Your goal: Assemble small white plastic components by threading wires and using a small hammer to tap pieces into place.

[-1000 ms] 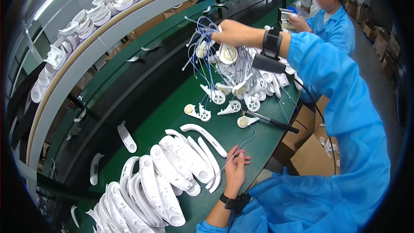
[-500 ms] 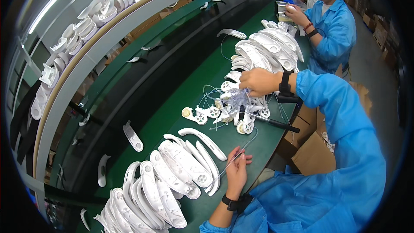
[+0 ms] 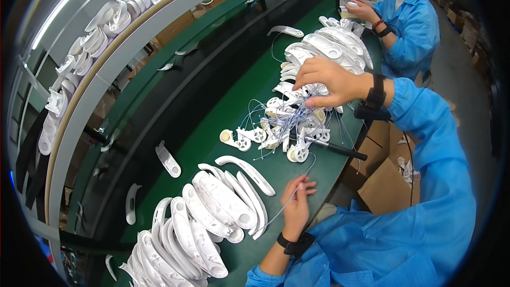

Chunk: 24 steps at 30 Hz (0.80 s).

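Pinching one thin pale-blue cable (image 3: 314,162) with closed fingers is the left hand (image 3: 296,204). The right hand (image 3: 332,83), fingers parted, hangs over one tangle of blue-and-white wires (image 3: 290,118).

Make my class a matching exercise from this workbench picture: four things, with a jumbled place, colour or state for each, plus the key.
1. left hand
2. right hand
3. tool handle
4. nearest cardboard box

A. black
B. at the tangled wires
C. brown
D. thin cable across its fingers

Pairs: 1-D, 2-B, 3-A, 4-C
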Each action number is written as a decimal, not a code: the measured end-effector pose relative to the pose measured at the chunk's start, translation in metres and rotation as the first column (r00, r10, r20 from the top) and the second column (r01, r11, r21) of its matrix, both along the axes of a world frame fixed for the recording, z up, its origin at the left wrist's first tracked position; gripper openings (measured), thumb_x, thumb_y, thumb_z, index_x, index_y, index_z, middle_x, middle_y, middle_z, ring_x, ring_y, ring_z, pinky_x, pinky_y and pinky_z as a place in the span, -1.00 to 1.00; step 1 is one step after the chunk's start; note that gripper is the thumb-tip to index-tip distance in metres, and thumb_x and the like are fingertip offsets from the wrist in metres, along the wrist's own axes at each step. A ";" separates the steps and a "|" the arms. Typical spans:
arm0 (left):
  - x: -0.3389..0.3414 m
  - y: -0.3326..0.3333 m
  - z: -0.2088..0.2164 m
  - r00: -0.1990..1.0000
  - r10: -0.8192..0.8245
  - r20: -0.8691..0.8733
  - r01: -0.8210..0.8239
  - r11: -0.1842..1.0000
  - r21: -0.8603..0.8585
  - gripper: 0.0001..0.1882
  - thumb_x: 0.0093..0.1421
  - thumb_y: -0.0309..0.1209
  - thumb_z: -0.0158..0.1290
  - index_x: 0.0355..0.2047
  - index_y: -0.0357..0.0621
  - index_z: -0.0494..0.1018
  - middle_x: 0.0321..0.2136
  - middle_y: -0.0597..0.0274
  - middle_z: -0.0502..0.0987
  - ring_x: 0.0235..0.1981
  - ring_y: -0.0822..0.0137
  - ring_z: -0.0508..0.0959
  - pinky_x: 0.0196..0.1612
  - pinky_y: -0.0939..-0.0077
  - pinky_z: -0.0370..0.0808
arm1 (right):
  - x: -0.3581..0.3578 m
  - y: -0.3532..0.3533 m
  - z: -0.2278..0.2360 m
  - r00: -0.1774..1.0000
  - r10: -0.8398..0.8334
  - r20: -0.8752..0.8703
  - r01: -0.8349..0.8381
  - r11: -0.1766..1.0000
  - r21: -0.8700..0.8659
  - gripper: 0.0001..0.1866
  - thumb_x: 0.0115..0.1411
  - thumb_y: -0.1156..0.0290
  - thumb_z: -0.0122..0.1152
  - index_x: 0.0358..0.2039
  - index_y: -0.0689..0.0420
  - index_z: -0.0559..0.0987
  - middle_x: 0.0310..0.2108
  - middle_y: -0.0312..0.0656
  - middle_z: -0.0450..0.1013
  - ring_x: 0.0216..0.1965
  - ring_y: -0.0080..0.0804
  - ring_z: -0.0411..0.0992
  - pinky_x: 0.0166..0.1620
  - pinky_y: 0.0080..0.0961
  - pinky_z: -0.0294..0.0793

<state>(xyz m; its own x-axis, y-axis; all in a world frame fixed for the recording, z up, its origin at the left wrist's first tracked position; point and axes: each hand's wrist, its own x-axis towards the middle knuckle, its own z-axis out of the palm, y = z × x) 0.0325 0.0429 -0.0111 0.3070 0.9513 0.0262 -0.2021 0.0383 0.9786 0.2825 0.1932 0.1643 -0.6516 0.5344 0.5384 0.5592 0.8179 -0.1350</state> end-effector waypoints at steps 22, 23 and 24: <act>-0.114 0.011 0.134 0.527 0.317 -0.789 0.109 0.895 0.433 -0.53 0.14 -0.40 0.17 0.05 -0.30 0.40 -0.42 0.15 0.61 -0.49 0.32 0.62 -0.40 0.54 0.52 | -0.330 0.149 -0.127 0.970 -0.217 0.113 0.228 0.634 -0.739 -0.45 -0.03 -0.02 0.29 -0.18 0.19 0.65 -0.19 0.13 0.55 -0.09 0.04 0.52 0.00 -0.18 0.48; -0.115 0.013 0.133 0.538 0.286 -0.793 0.161 0.888 0.430 -0.53 0.14 -0.40 0.17 0.05 -0.30 0.40 -0.42 0.15 0.61 -0.49 0.32 0.62 -0.40 0.54 0.52 | -0.334 0.151 -0.136 0.967 -0.224 0.123 0.237 0.602 -0.763 -0.43 -0.04 -0.02 0.29 -0.18 0.21 0.65 -0.14 0.12 0.54 -0.06 0.03 0.51 0.02 -0.18 0.47; -0.117 0.012 0.130 0.558 0.347 -0.754 0.075 0.884 0.462 -0.56 0.11 -0.43 0.19 0.01 -0.30 0.45 -0.43 0.14 0.61 -0.49 0.30 0.61 -0.40 0.52 0.52 | -0.348 0.156 -0.158 0.960 -0.258 0.110 0.254 0.637 -0.728 -0.42 -0.01 -0.12 0.25 -0.22 0.17 0.65 -0.21 0.03 0.57 -0.14 0.01 0.53 -0.08 -0.16 0.51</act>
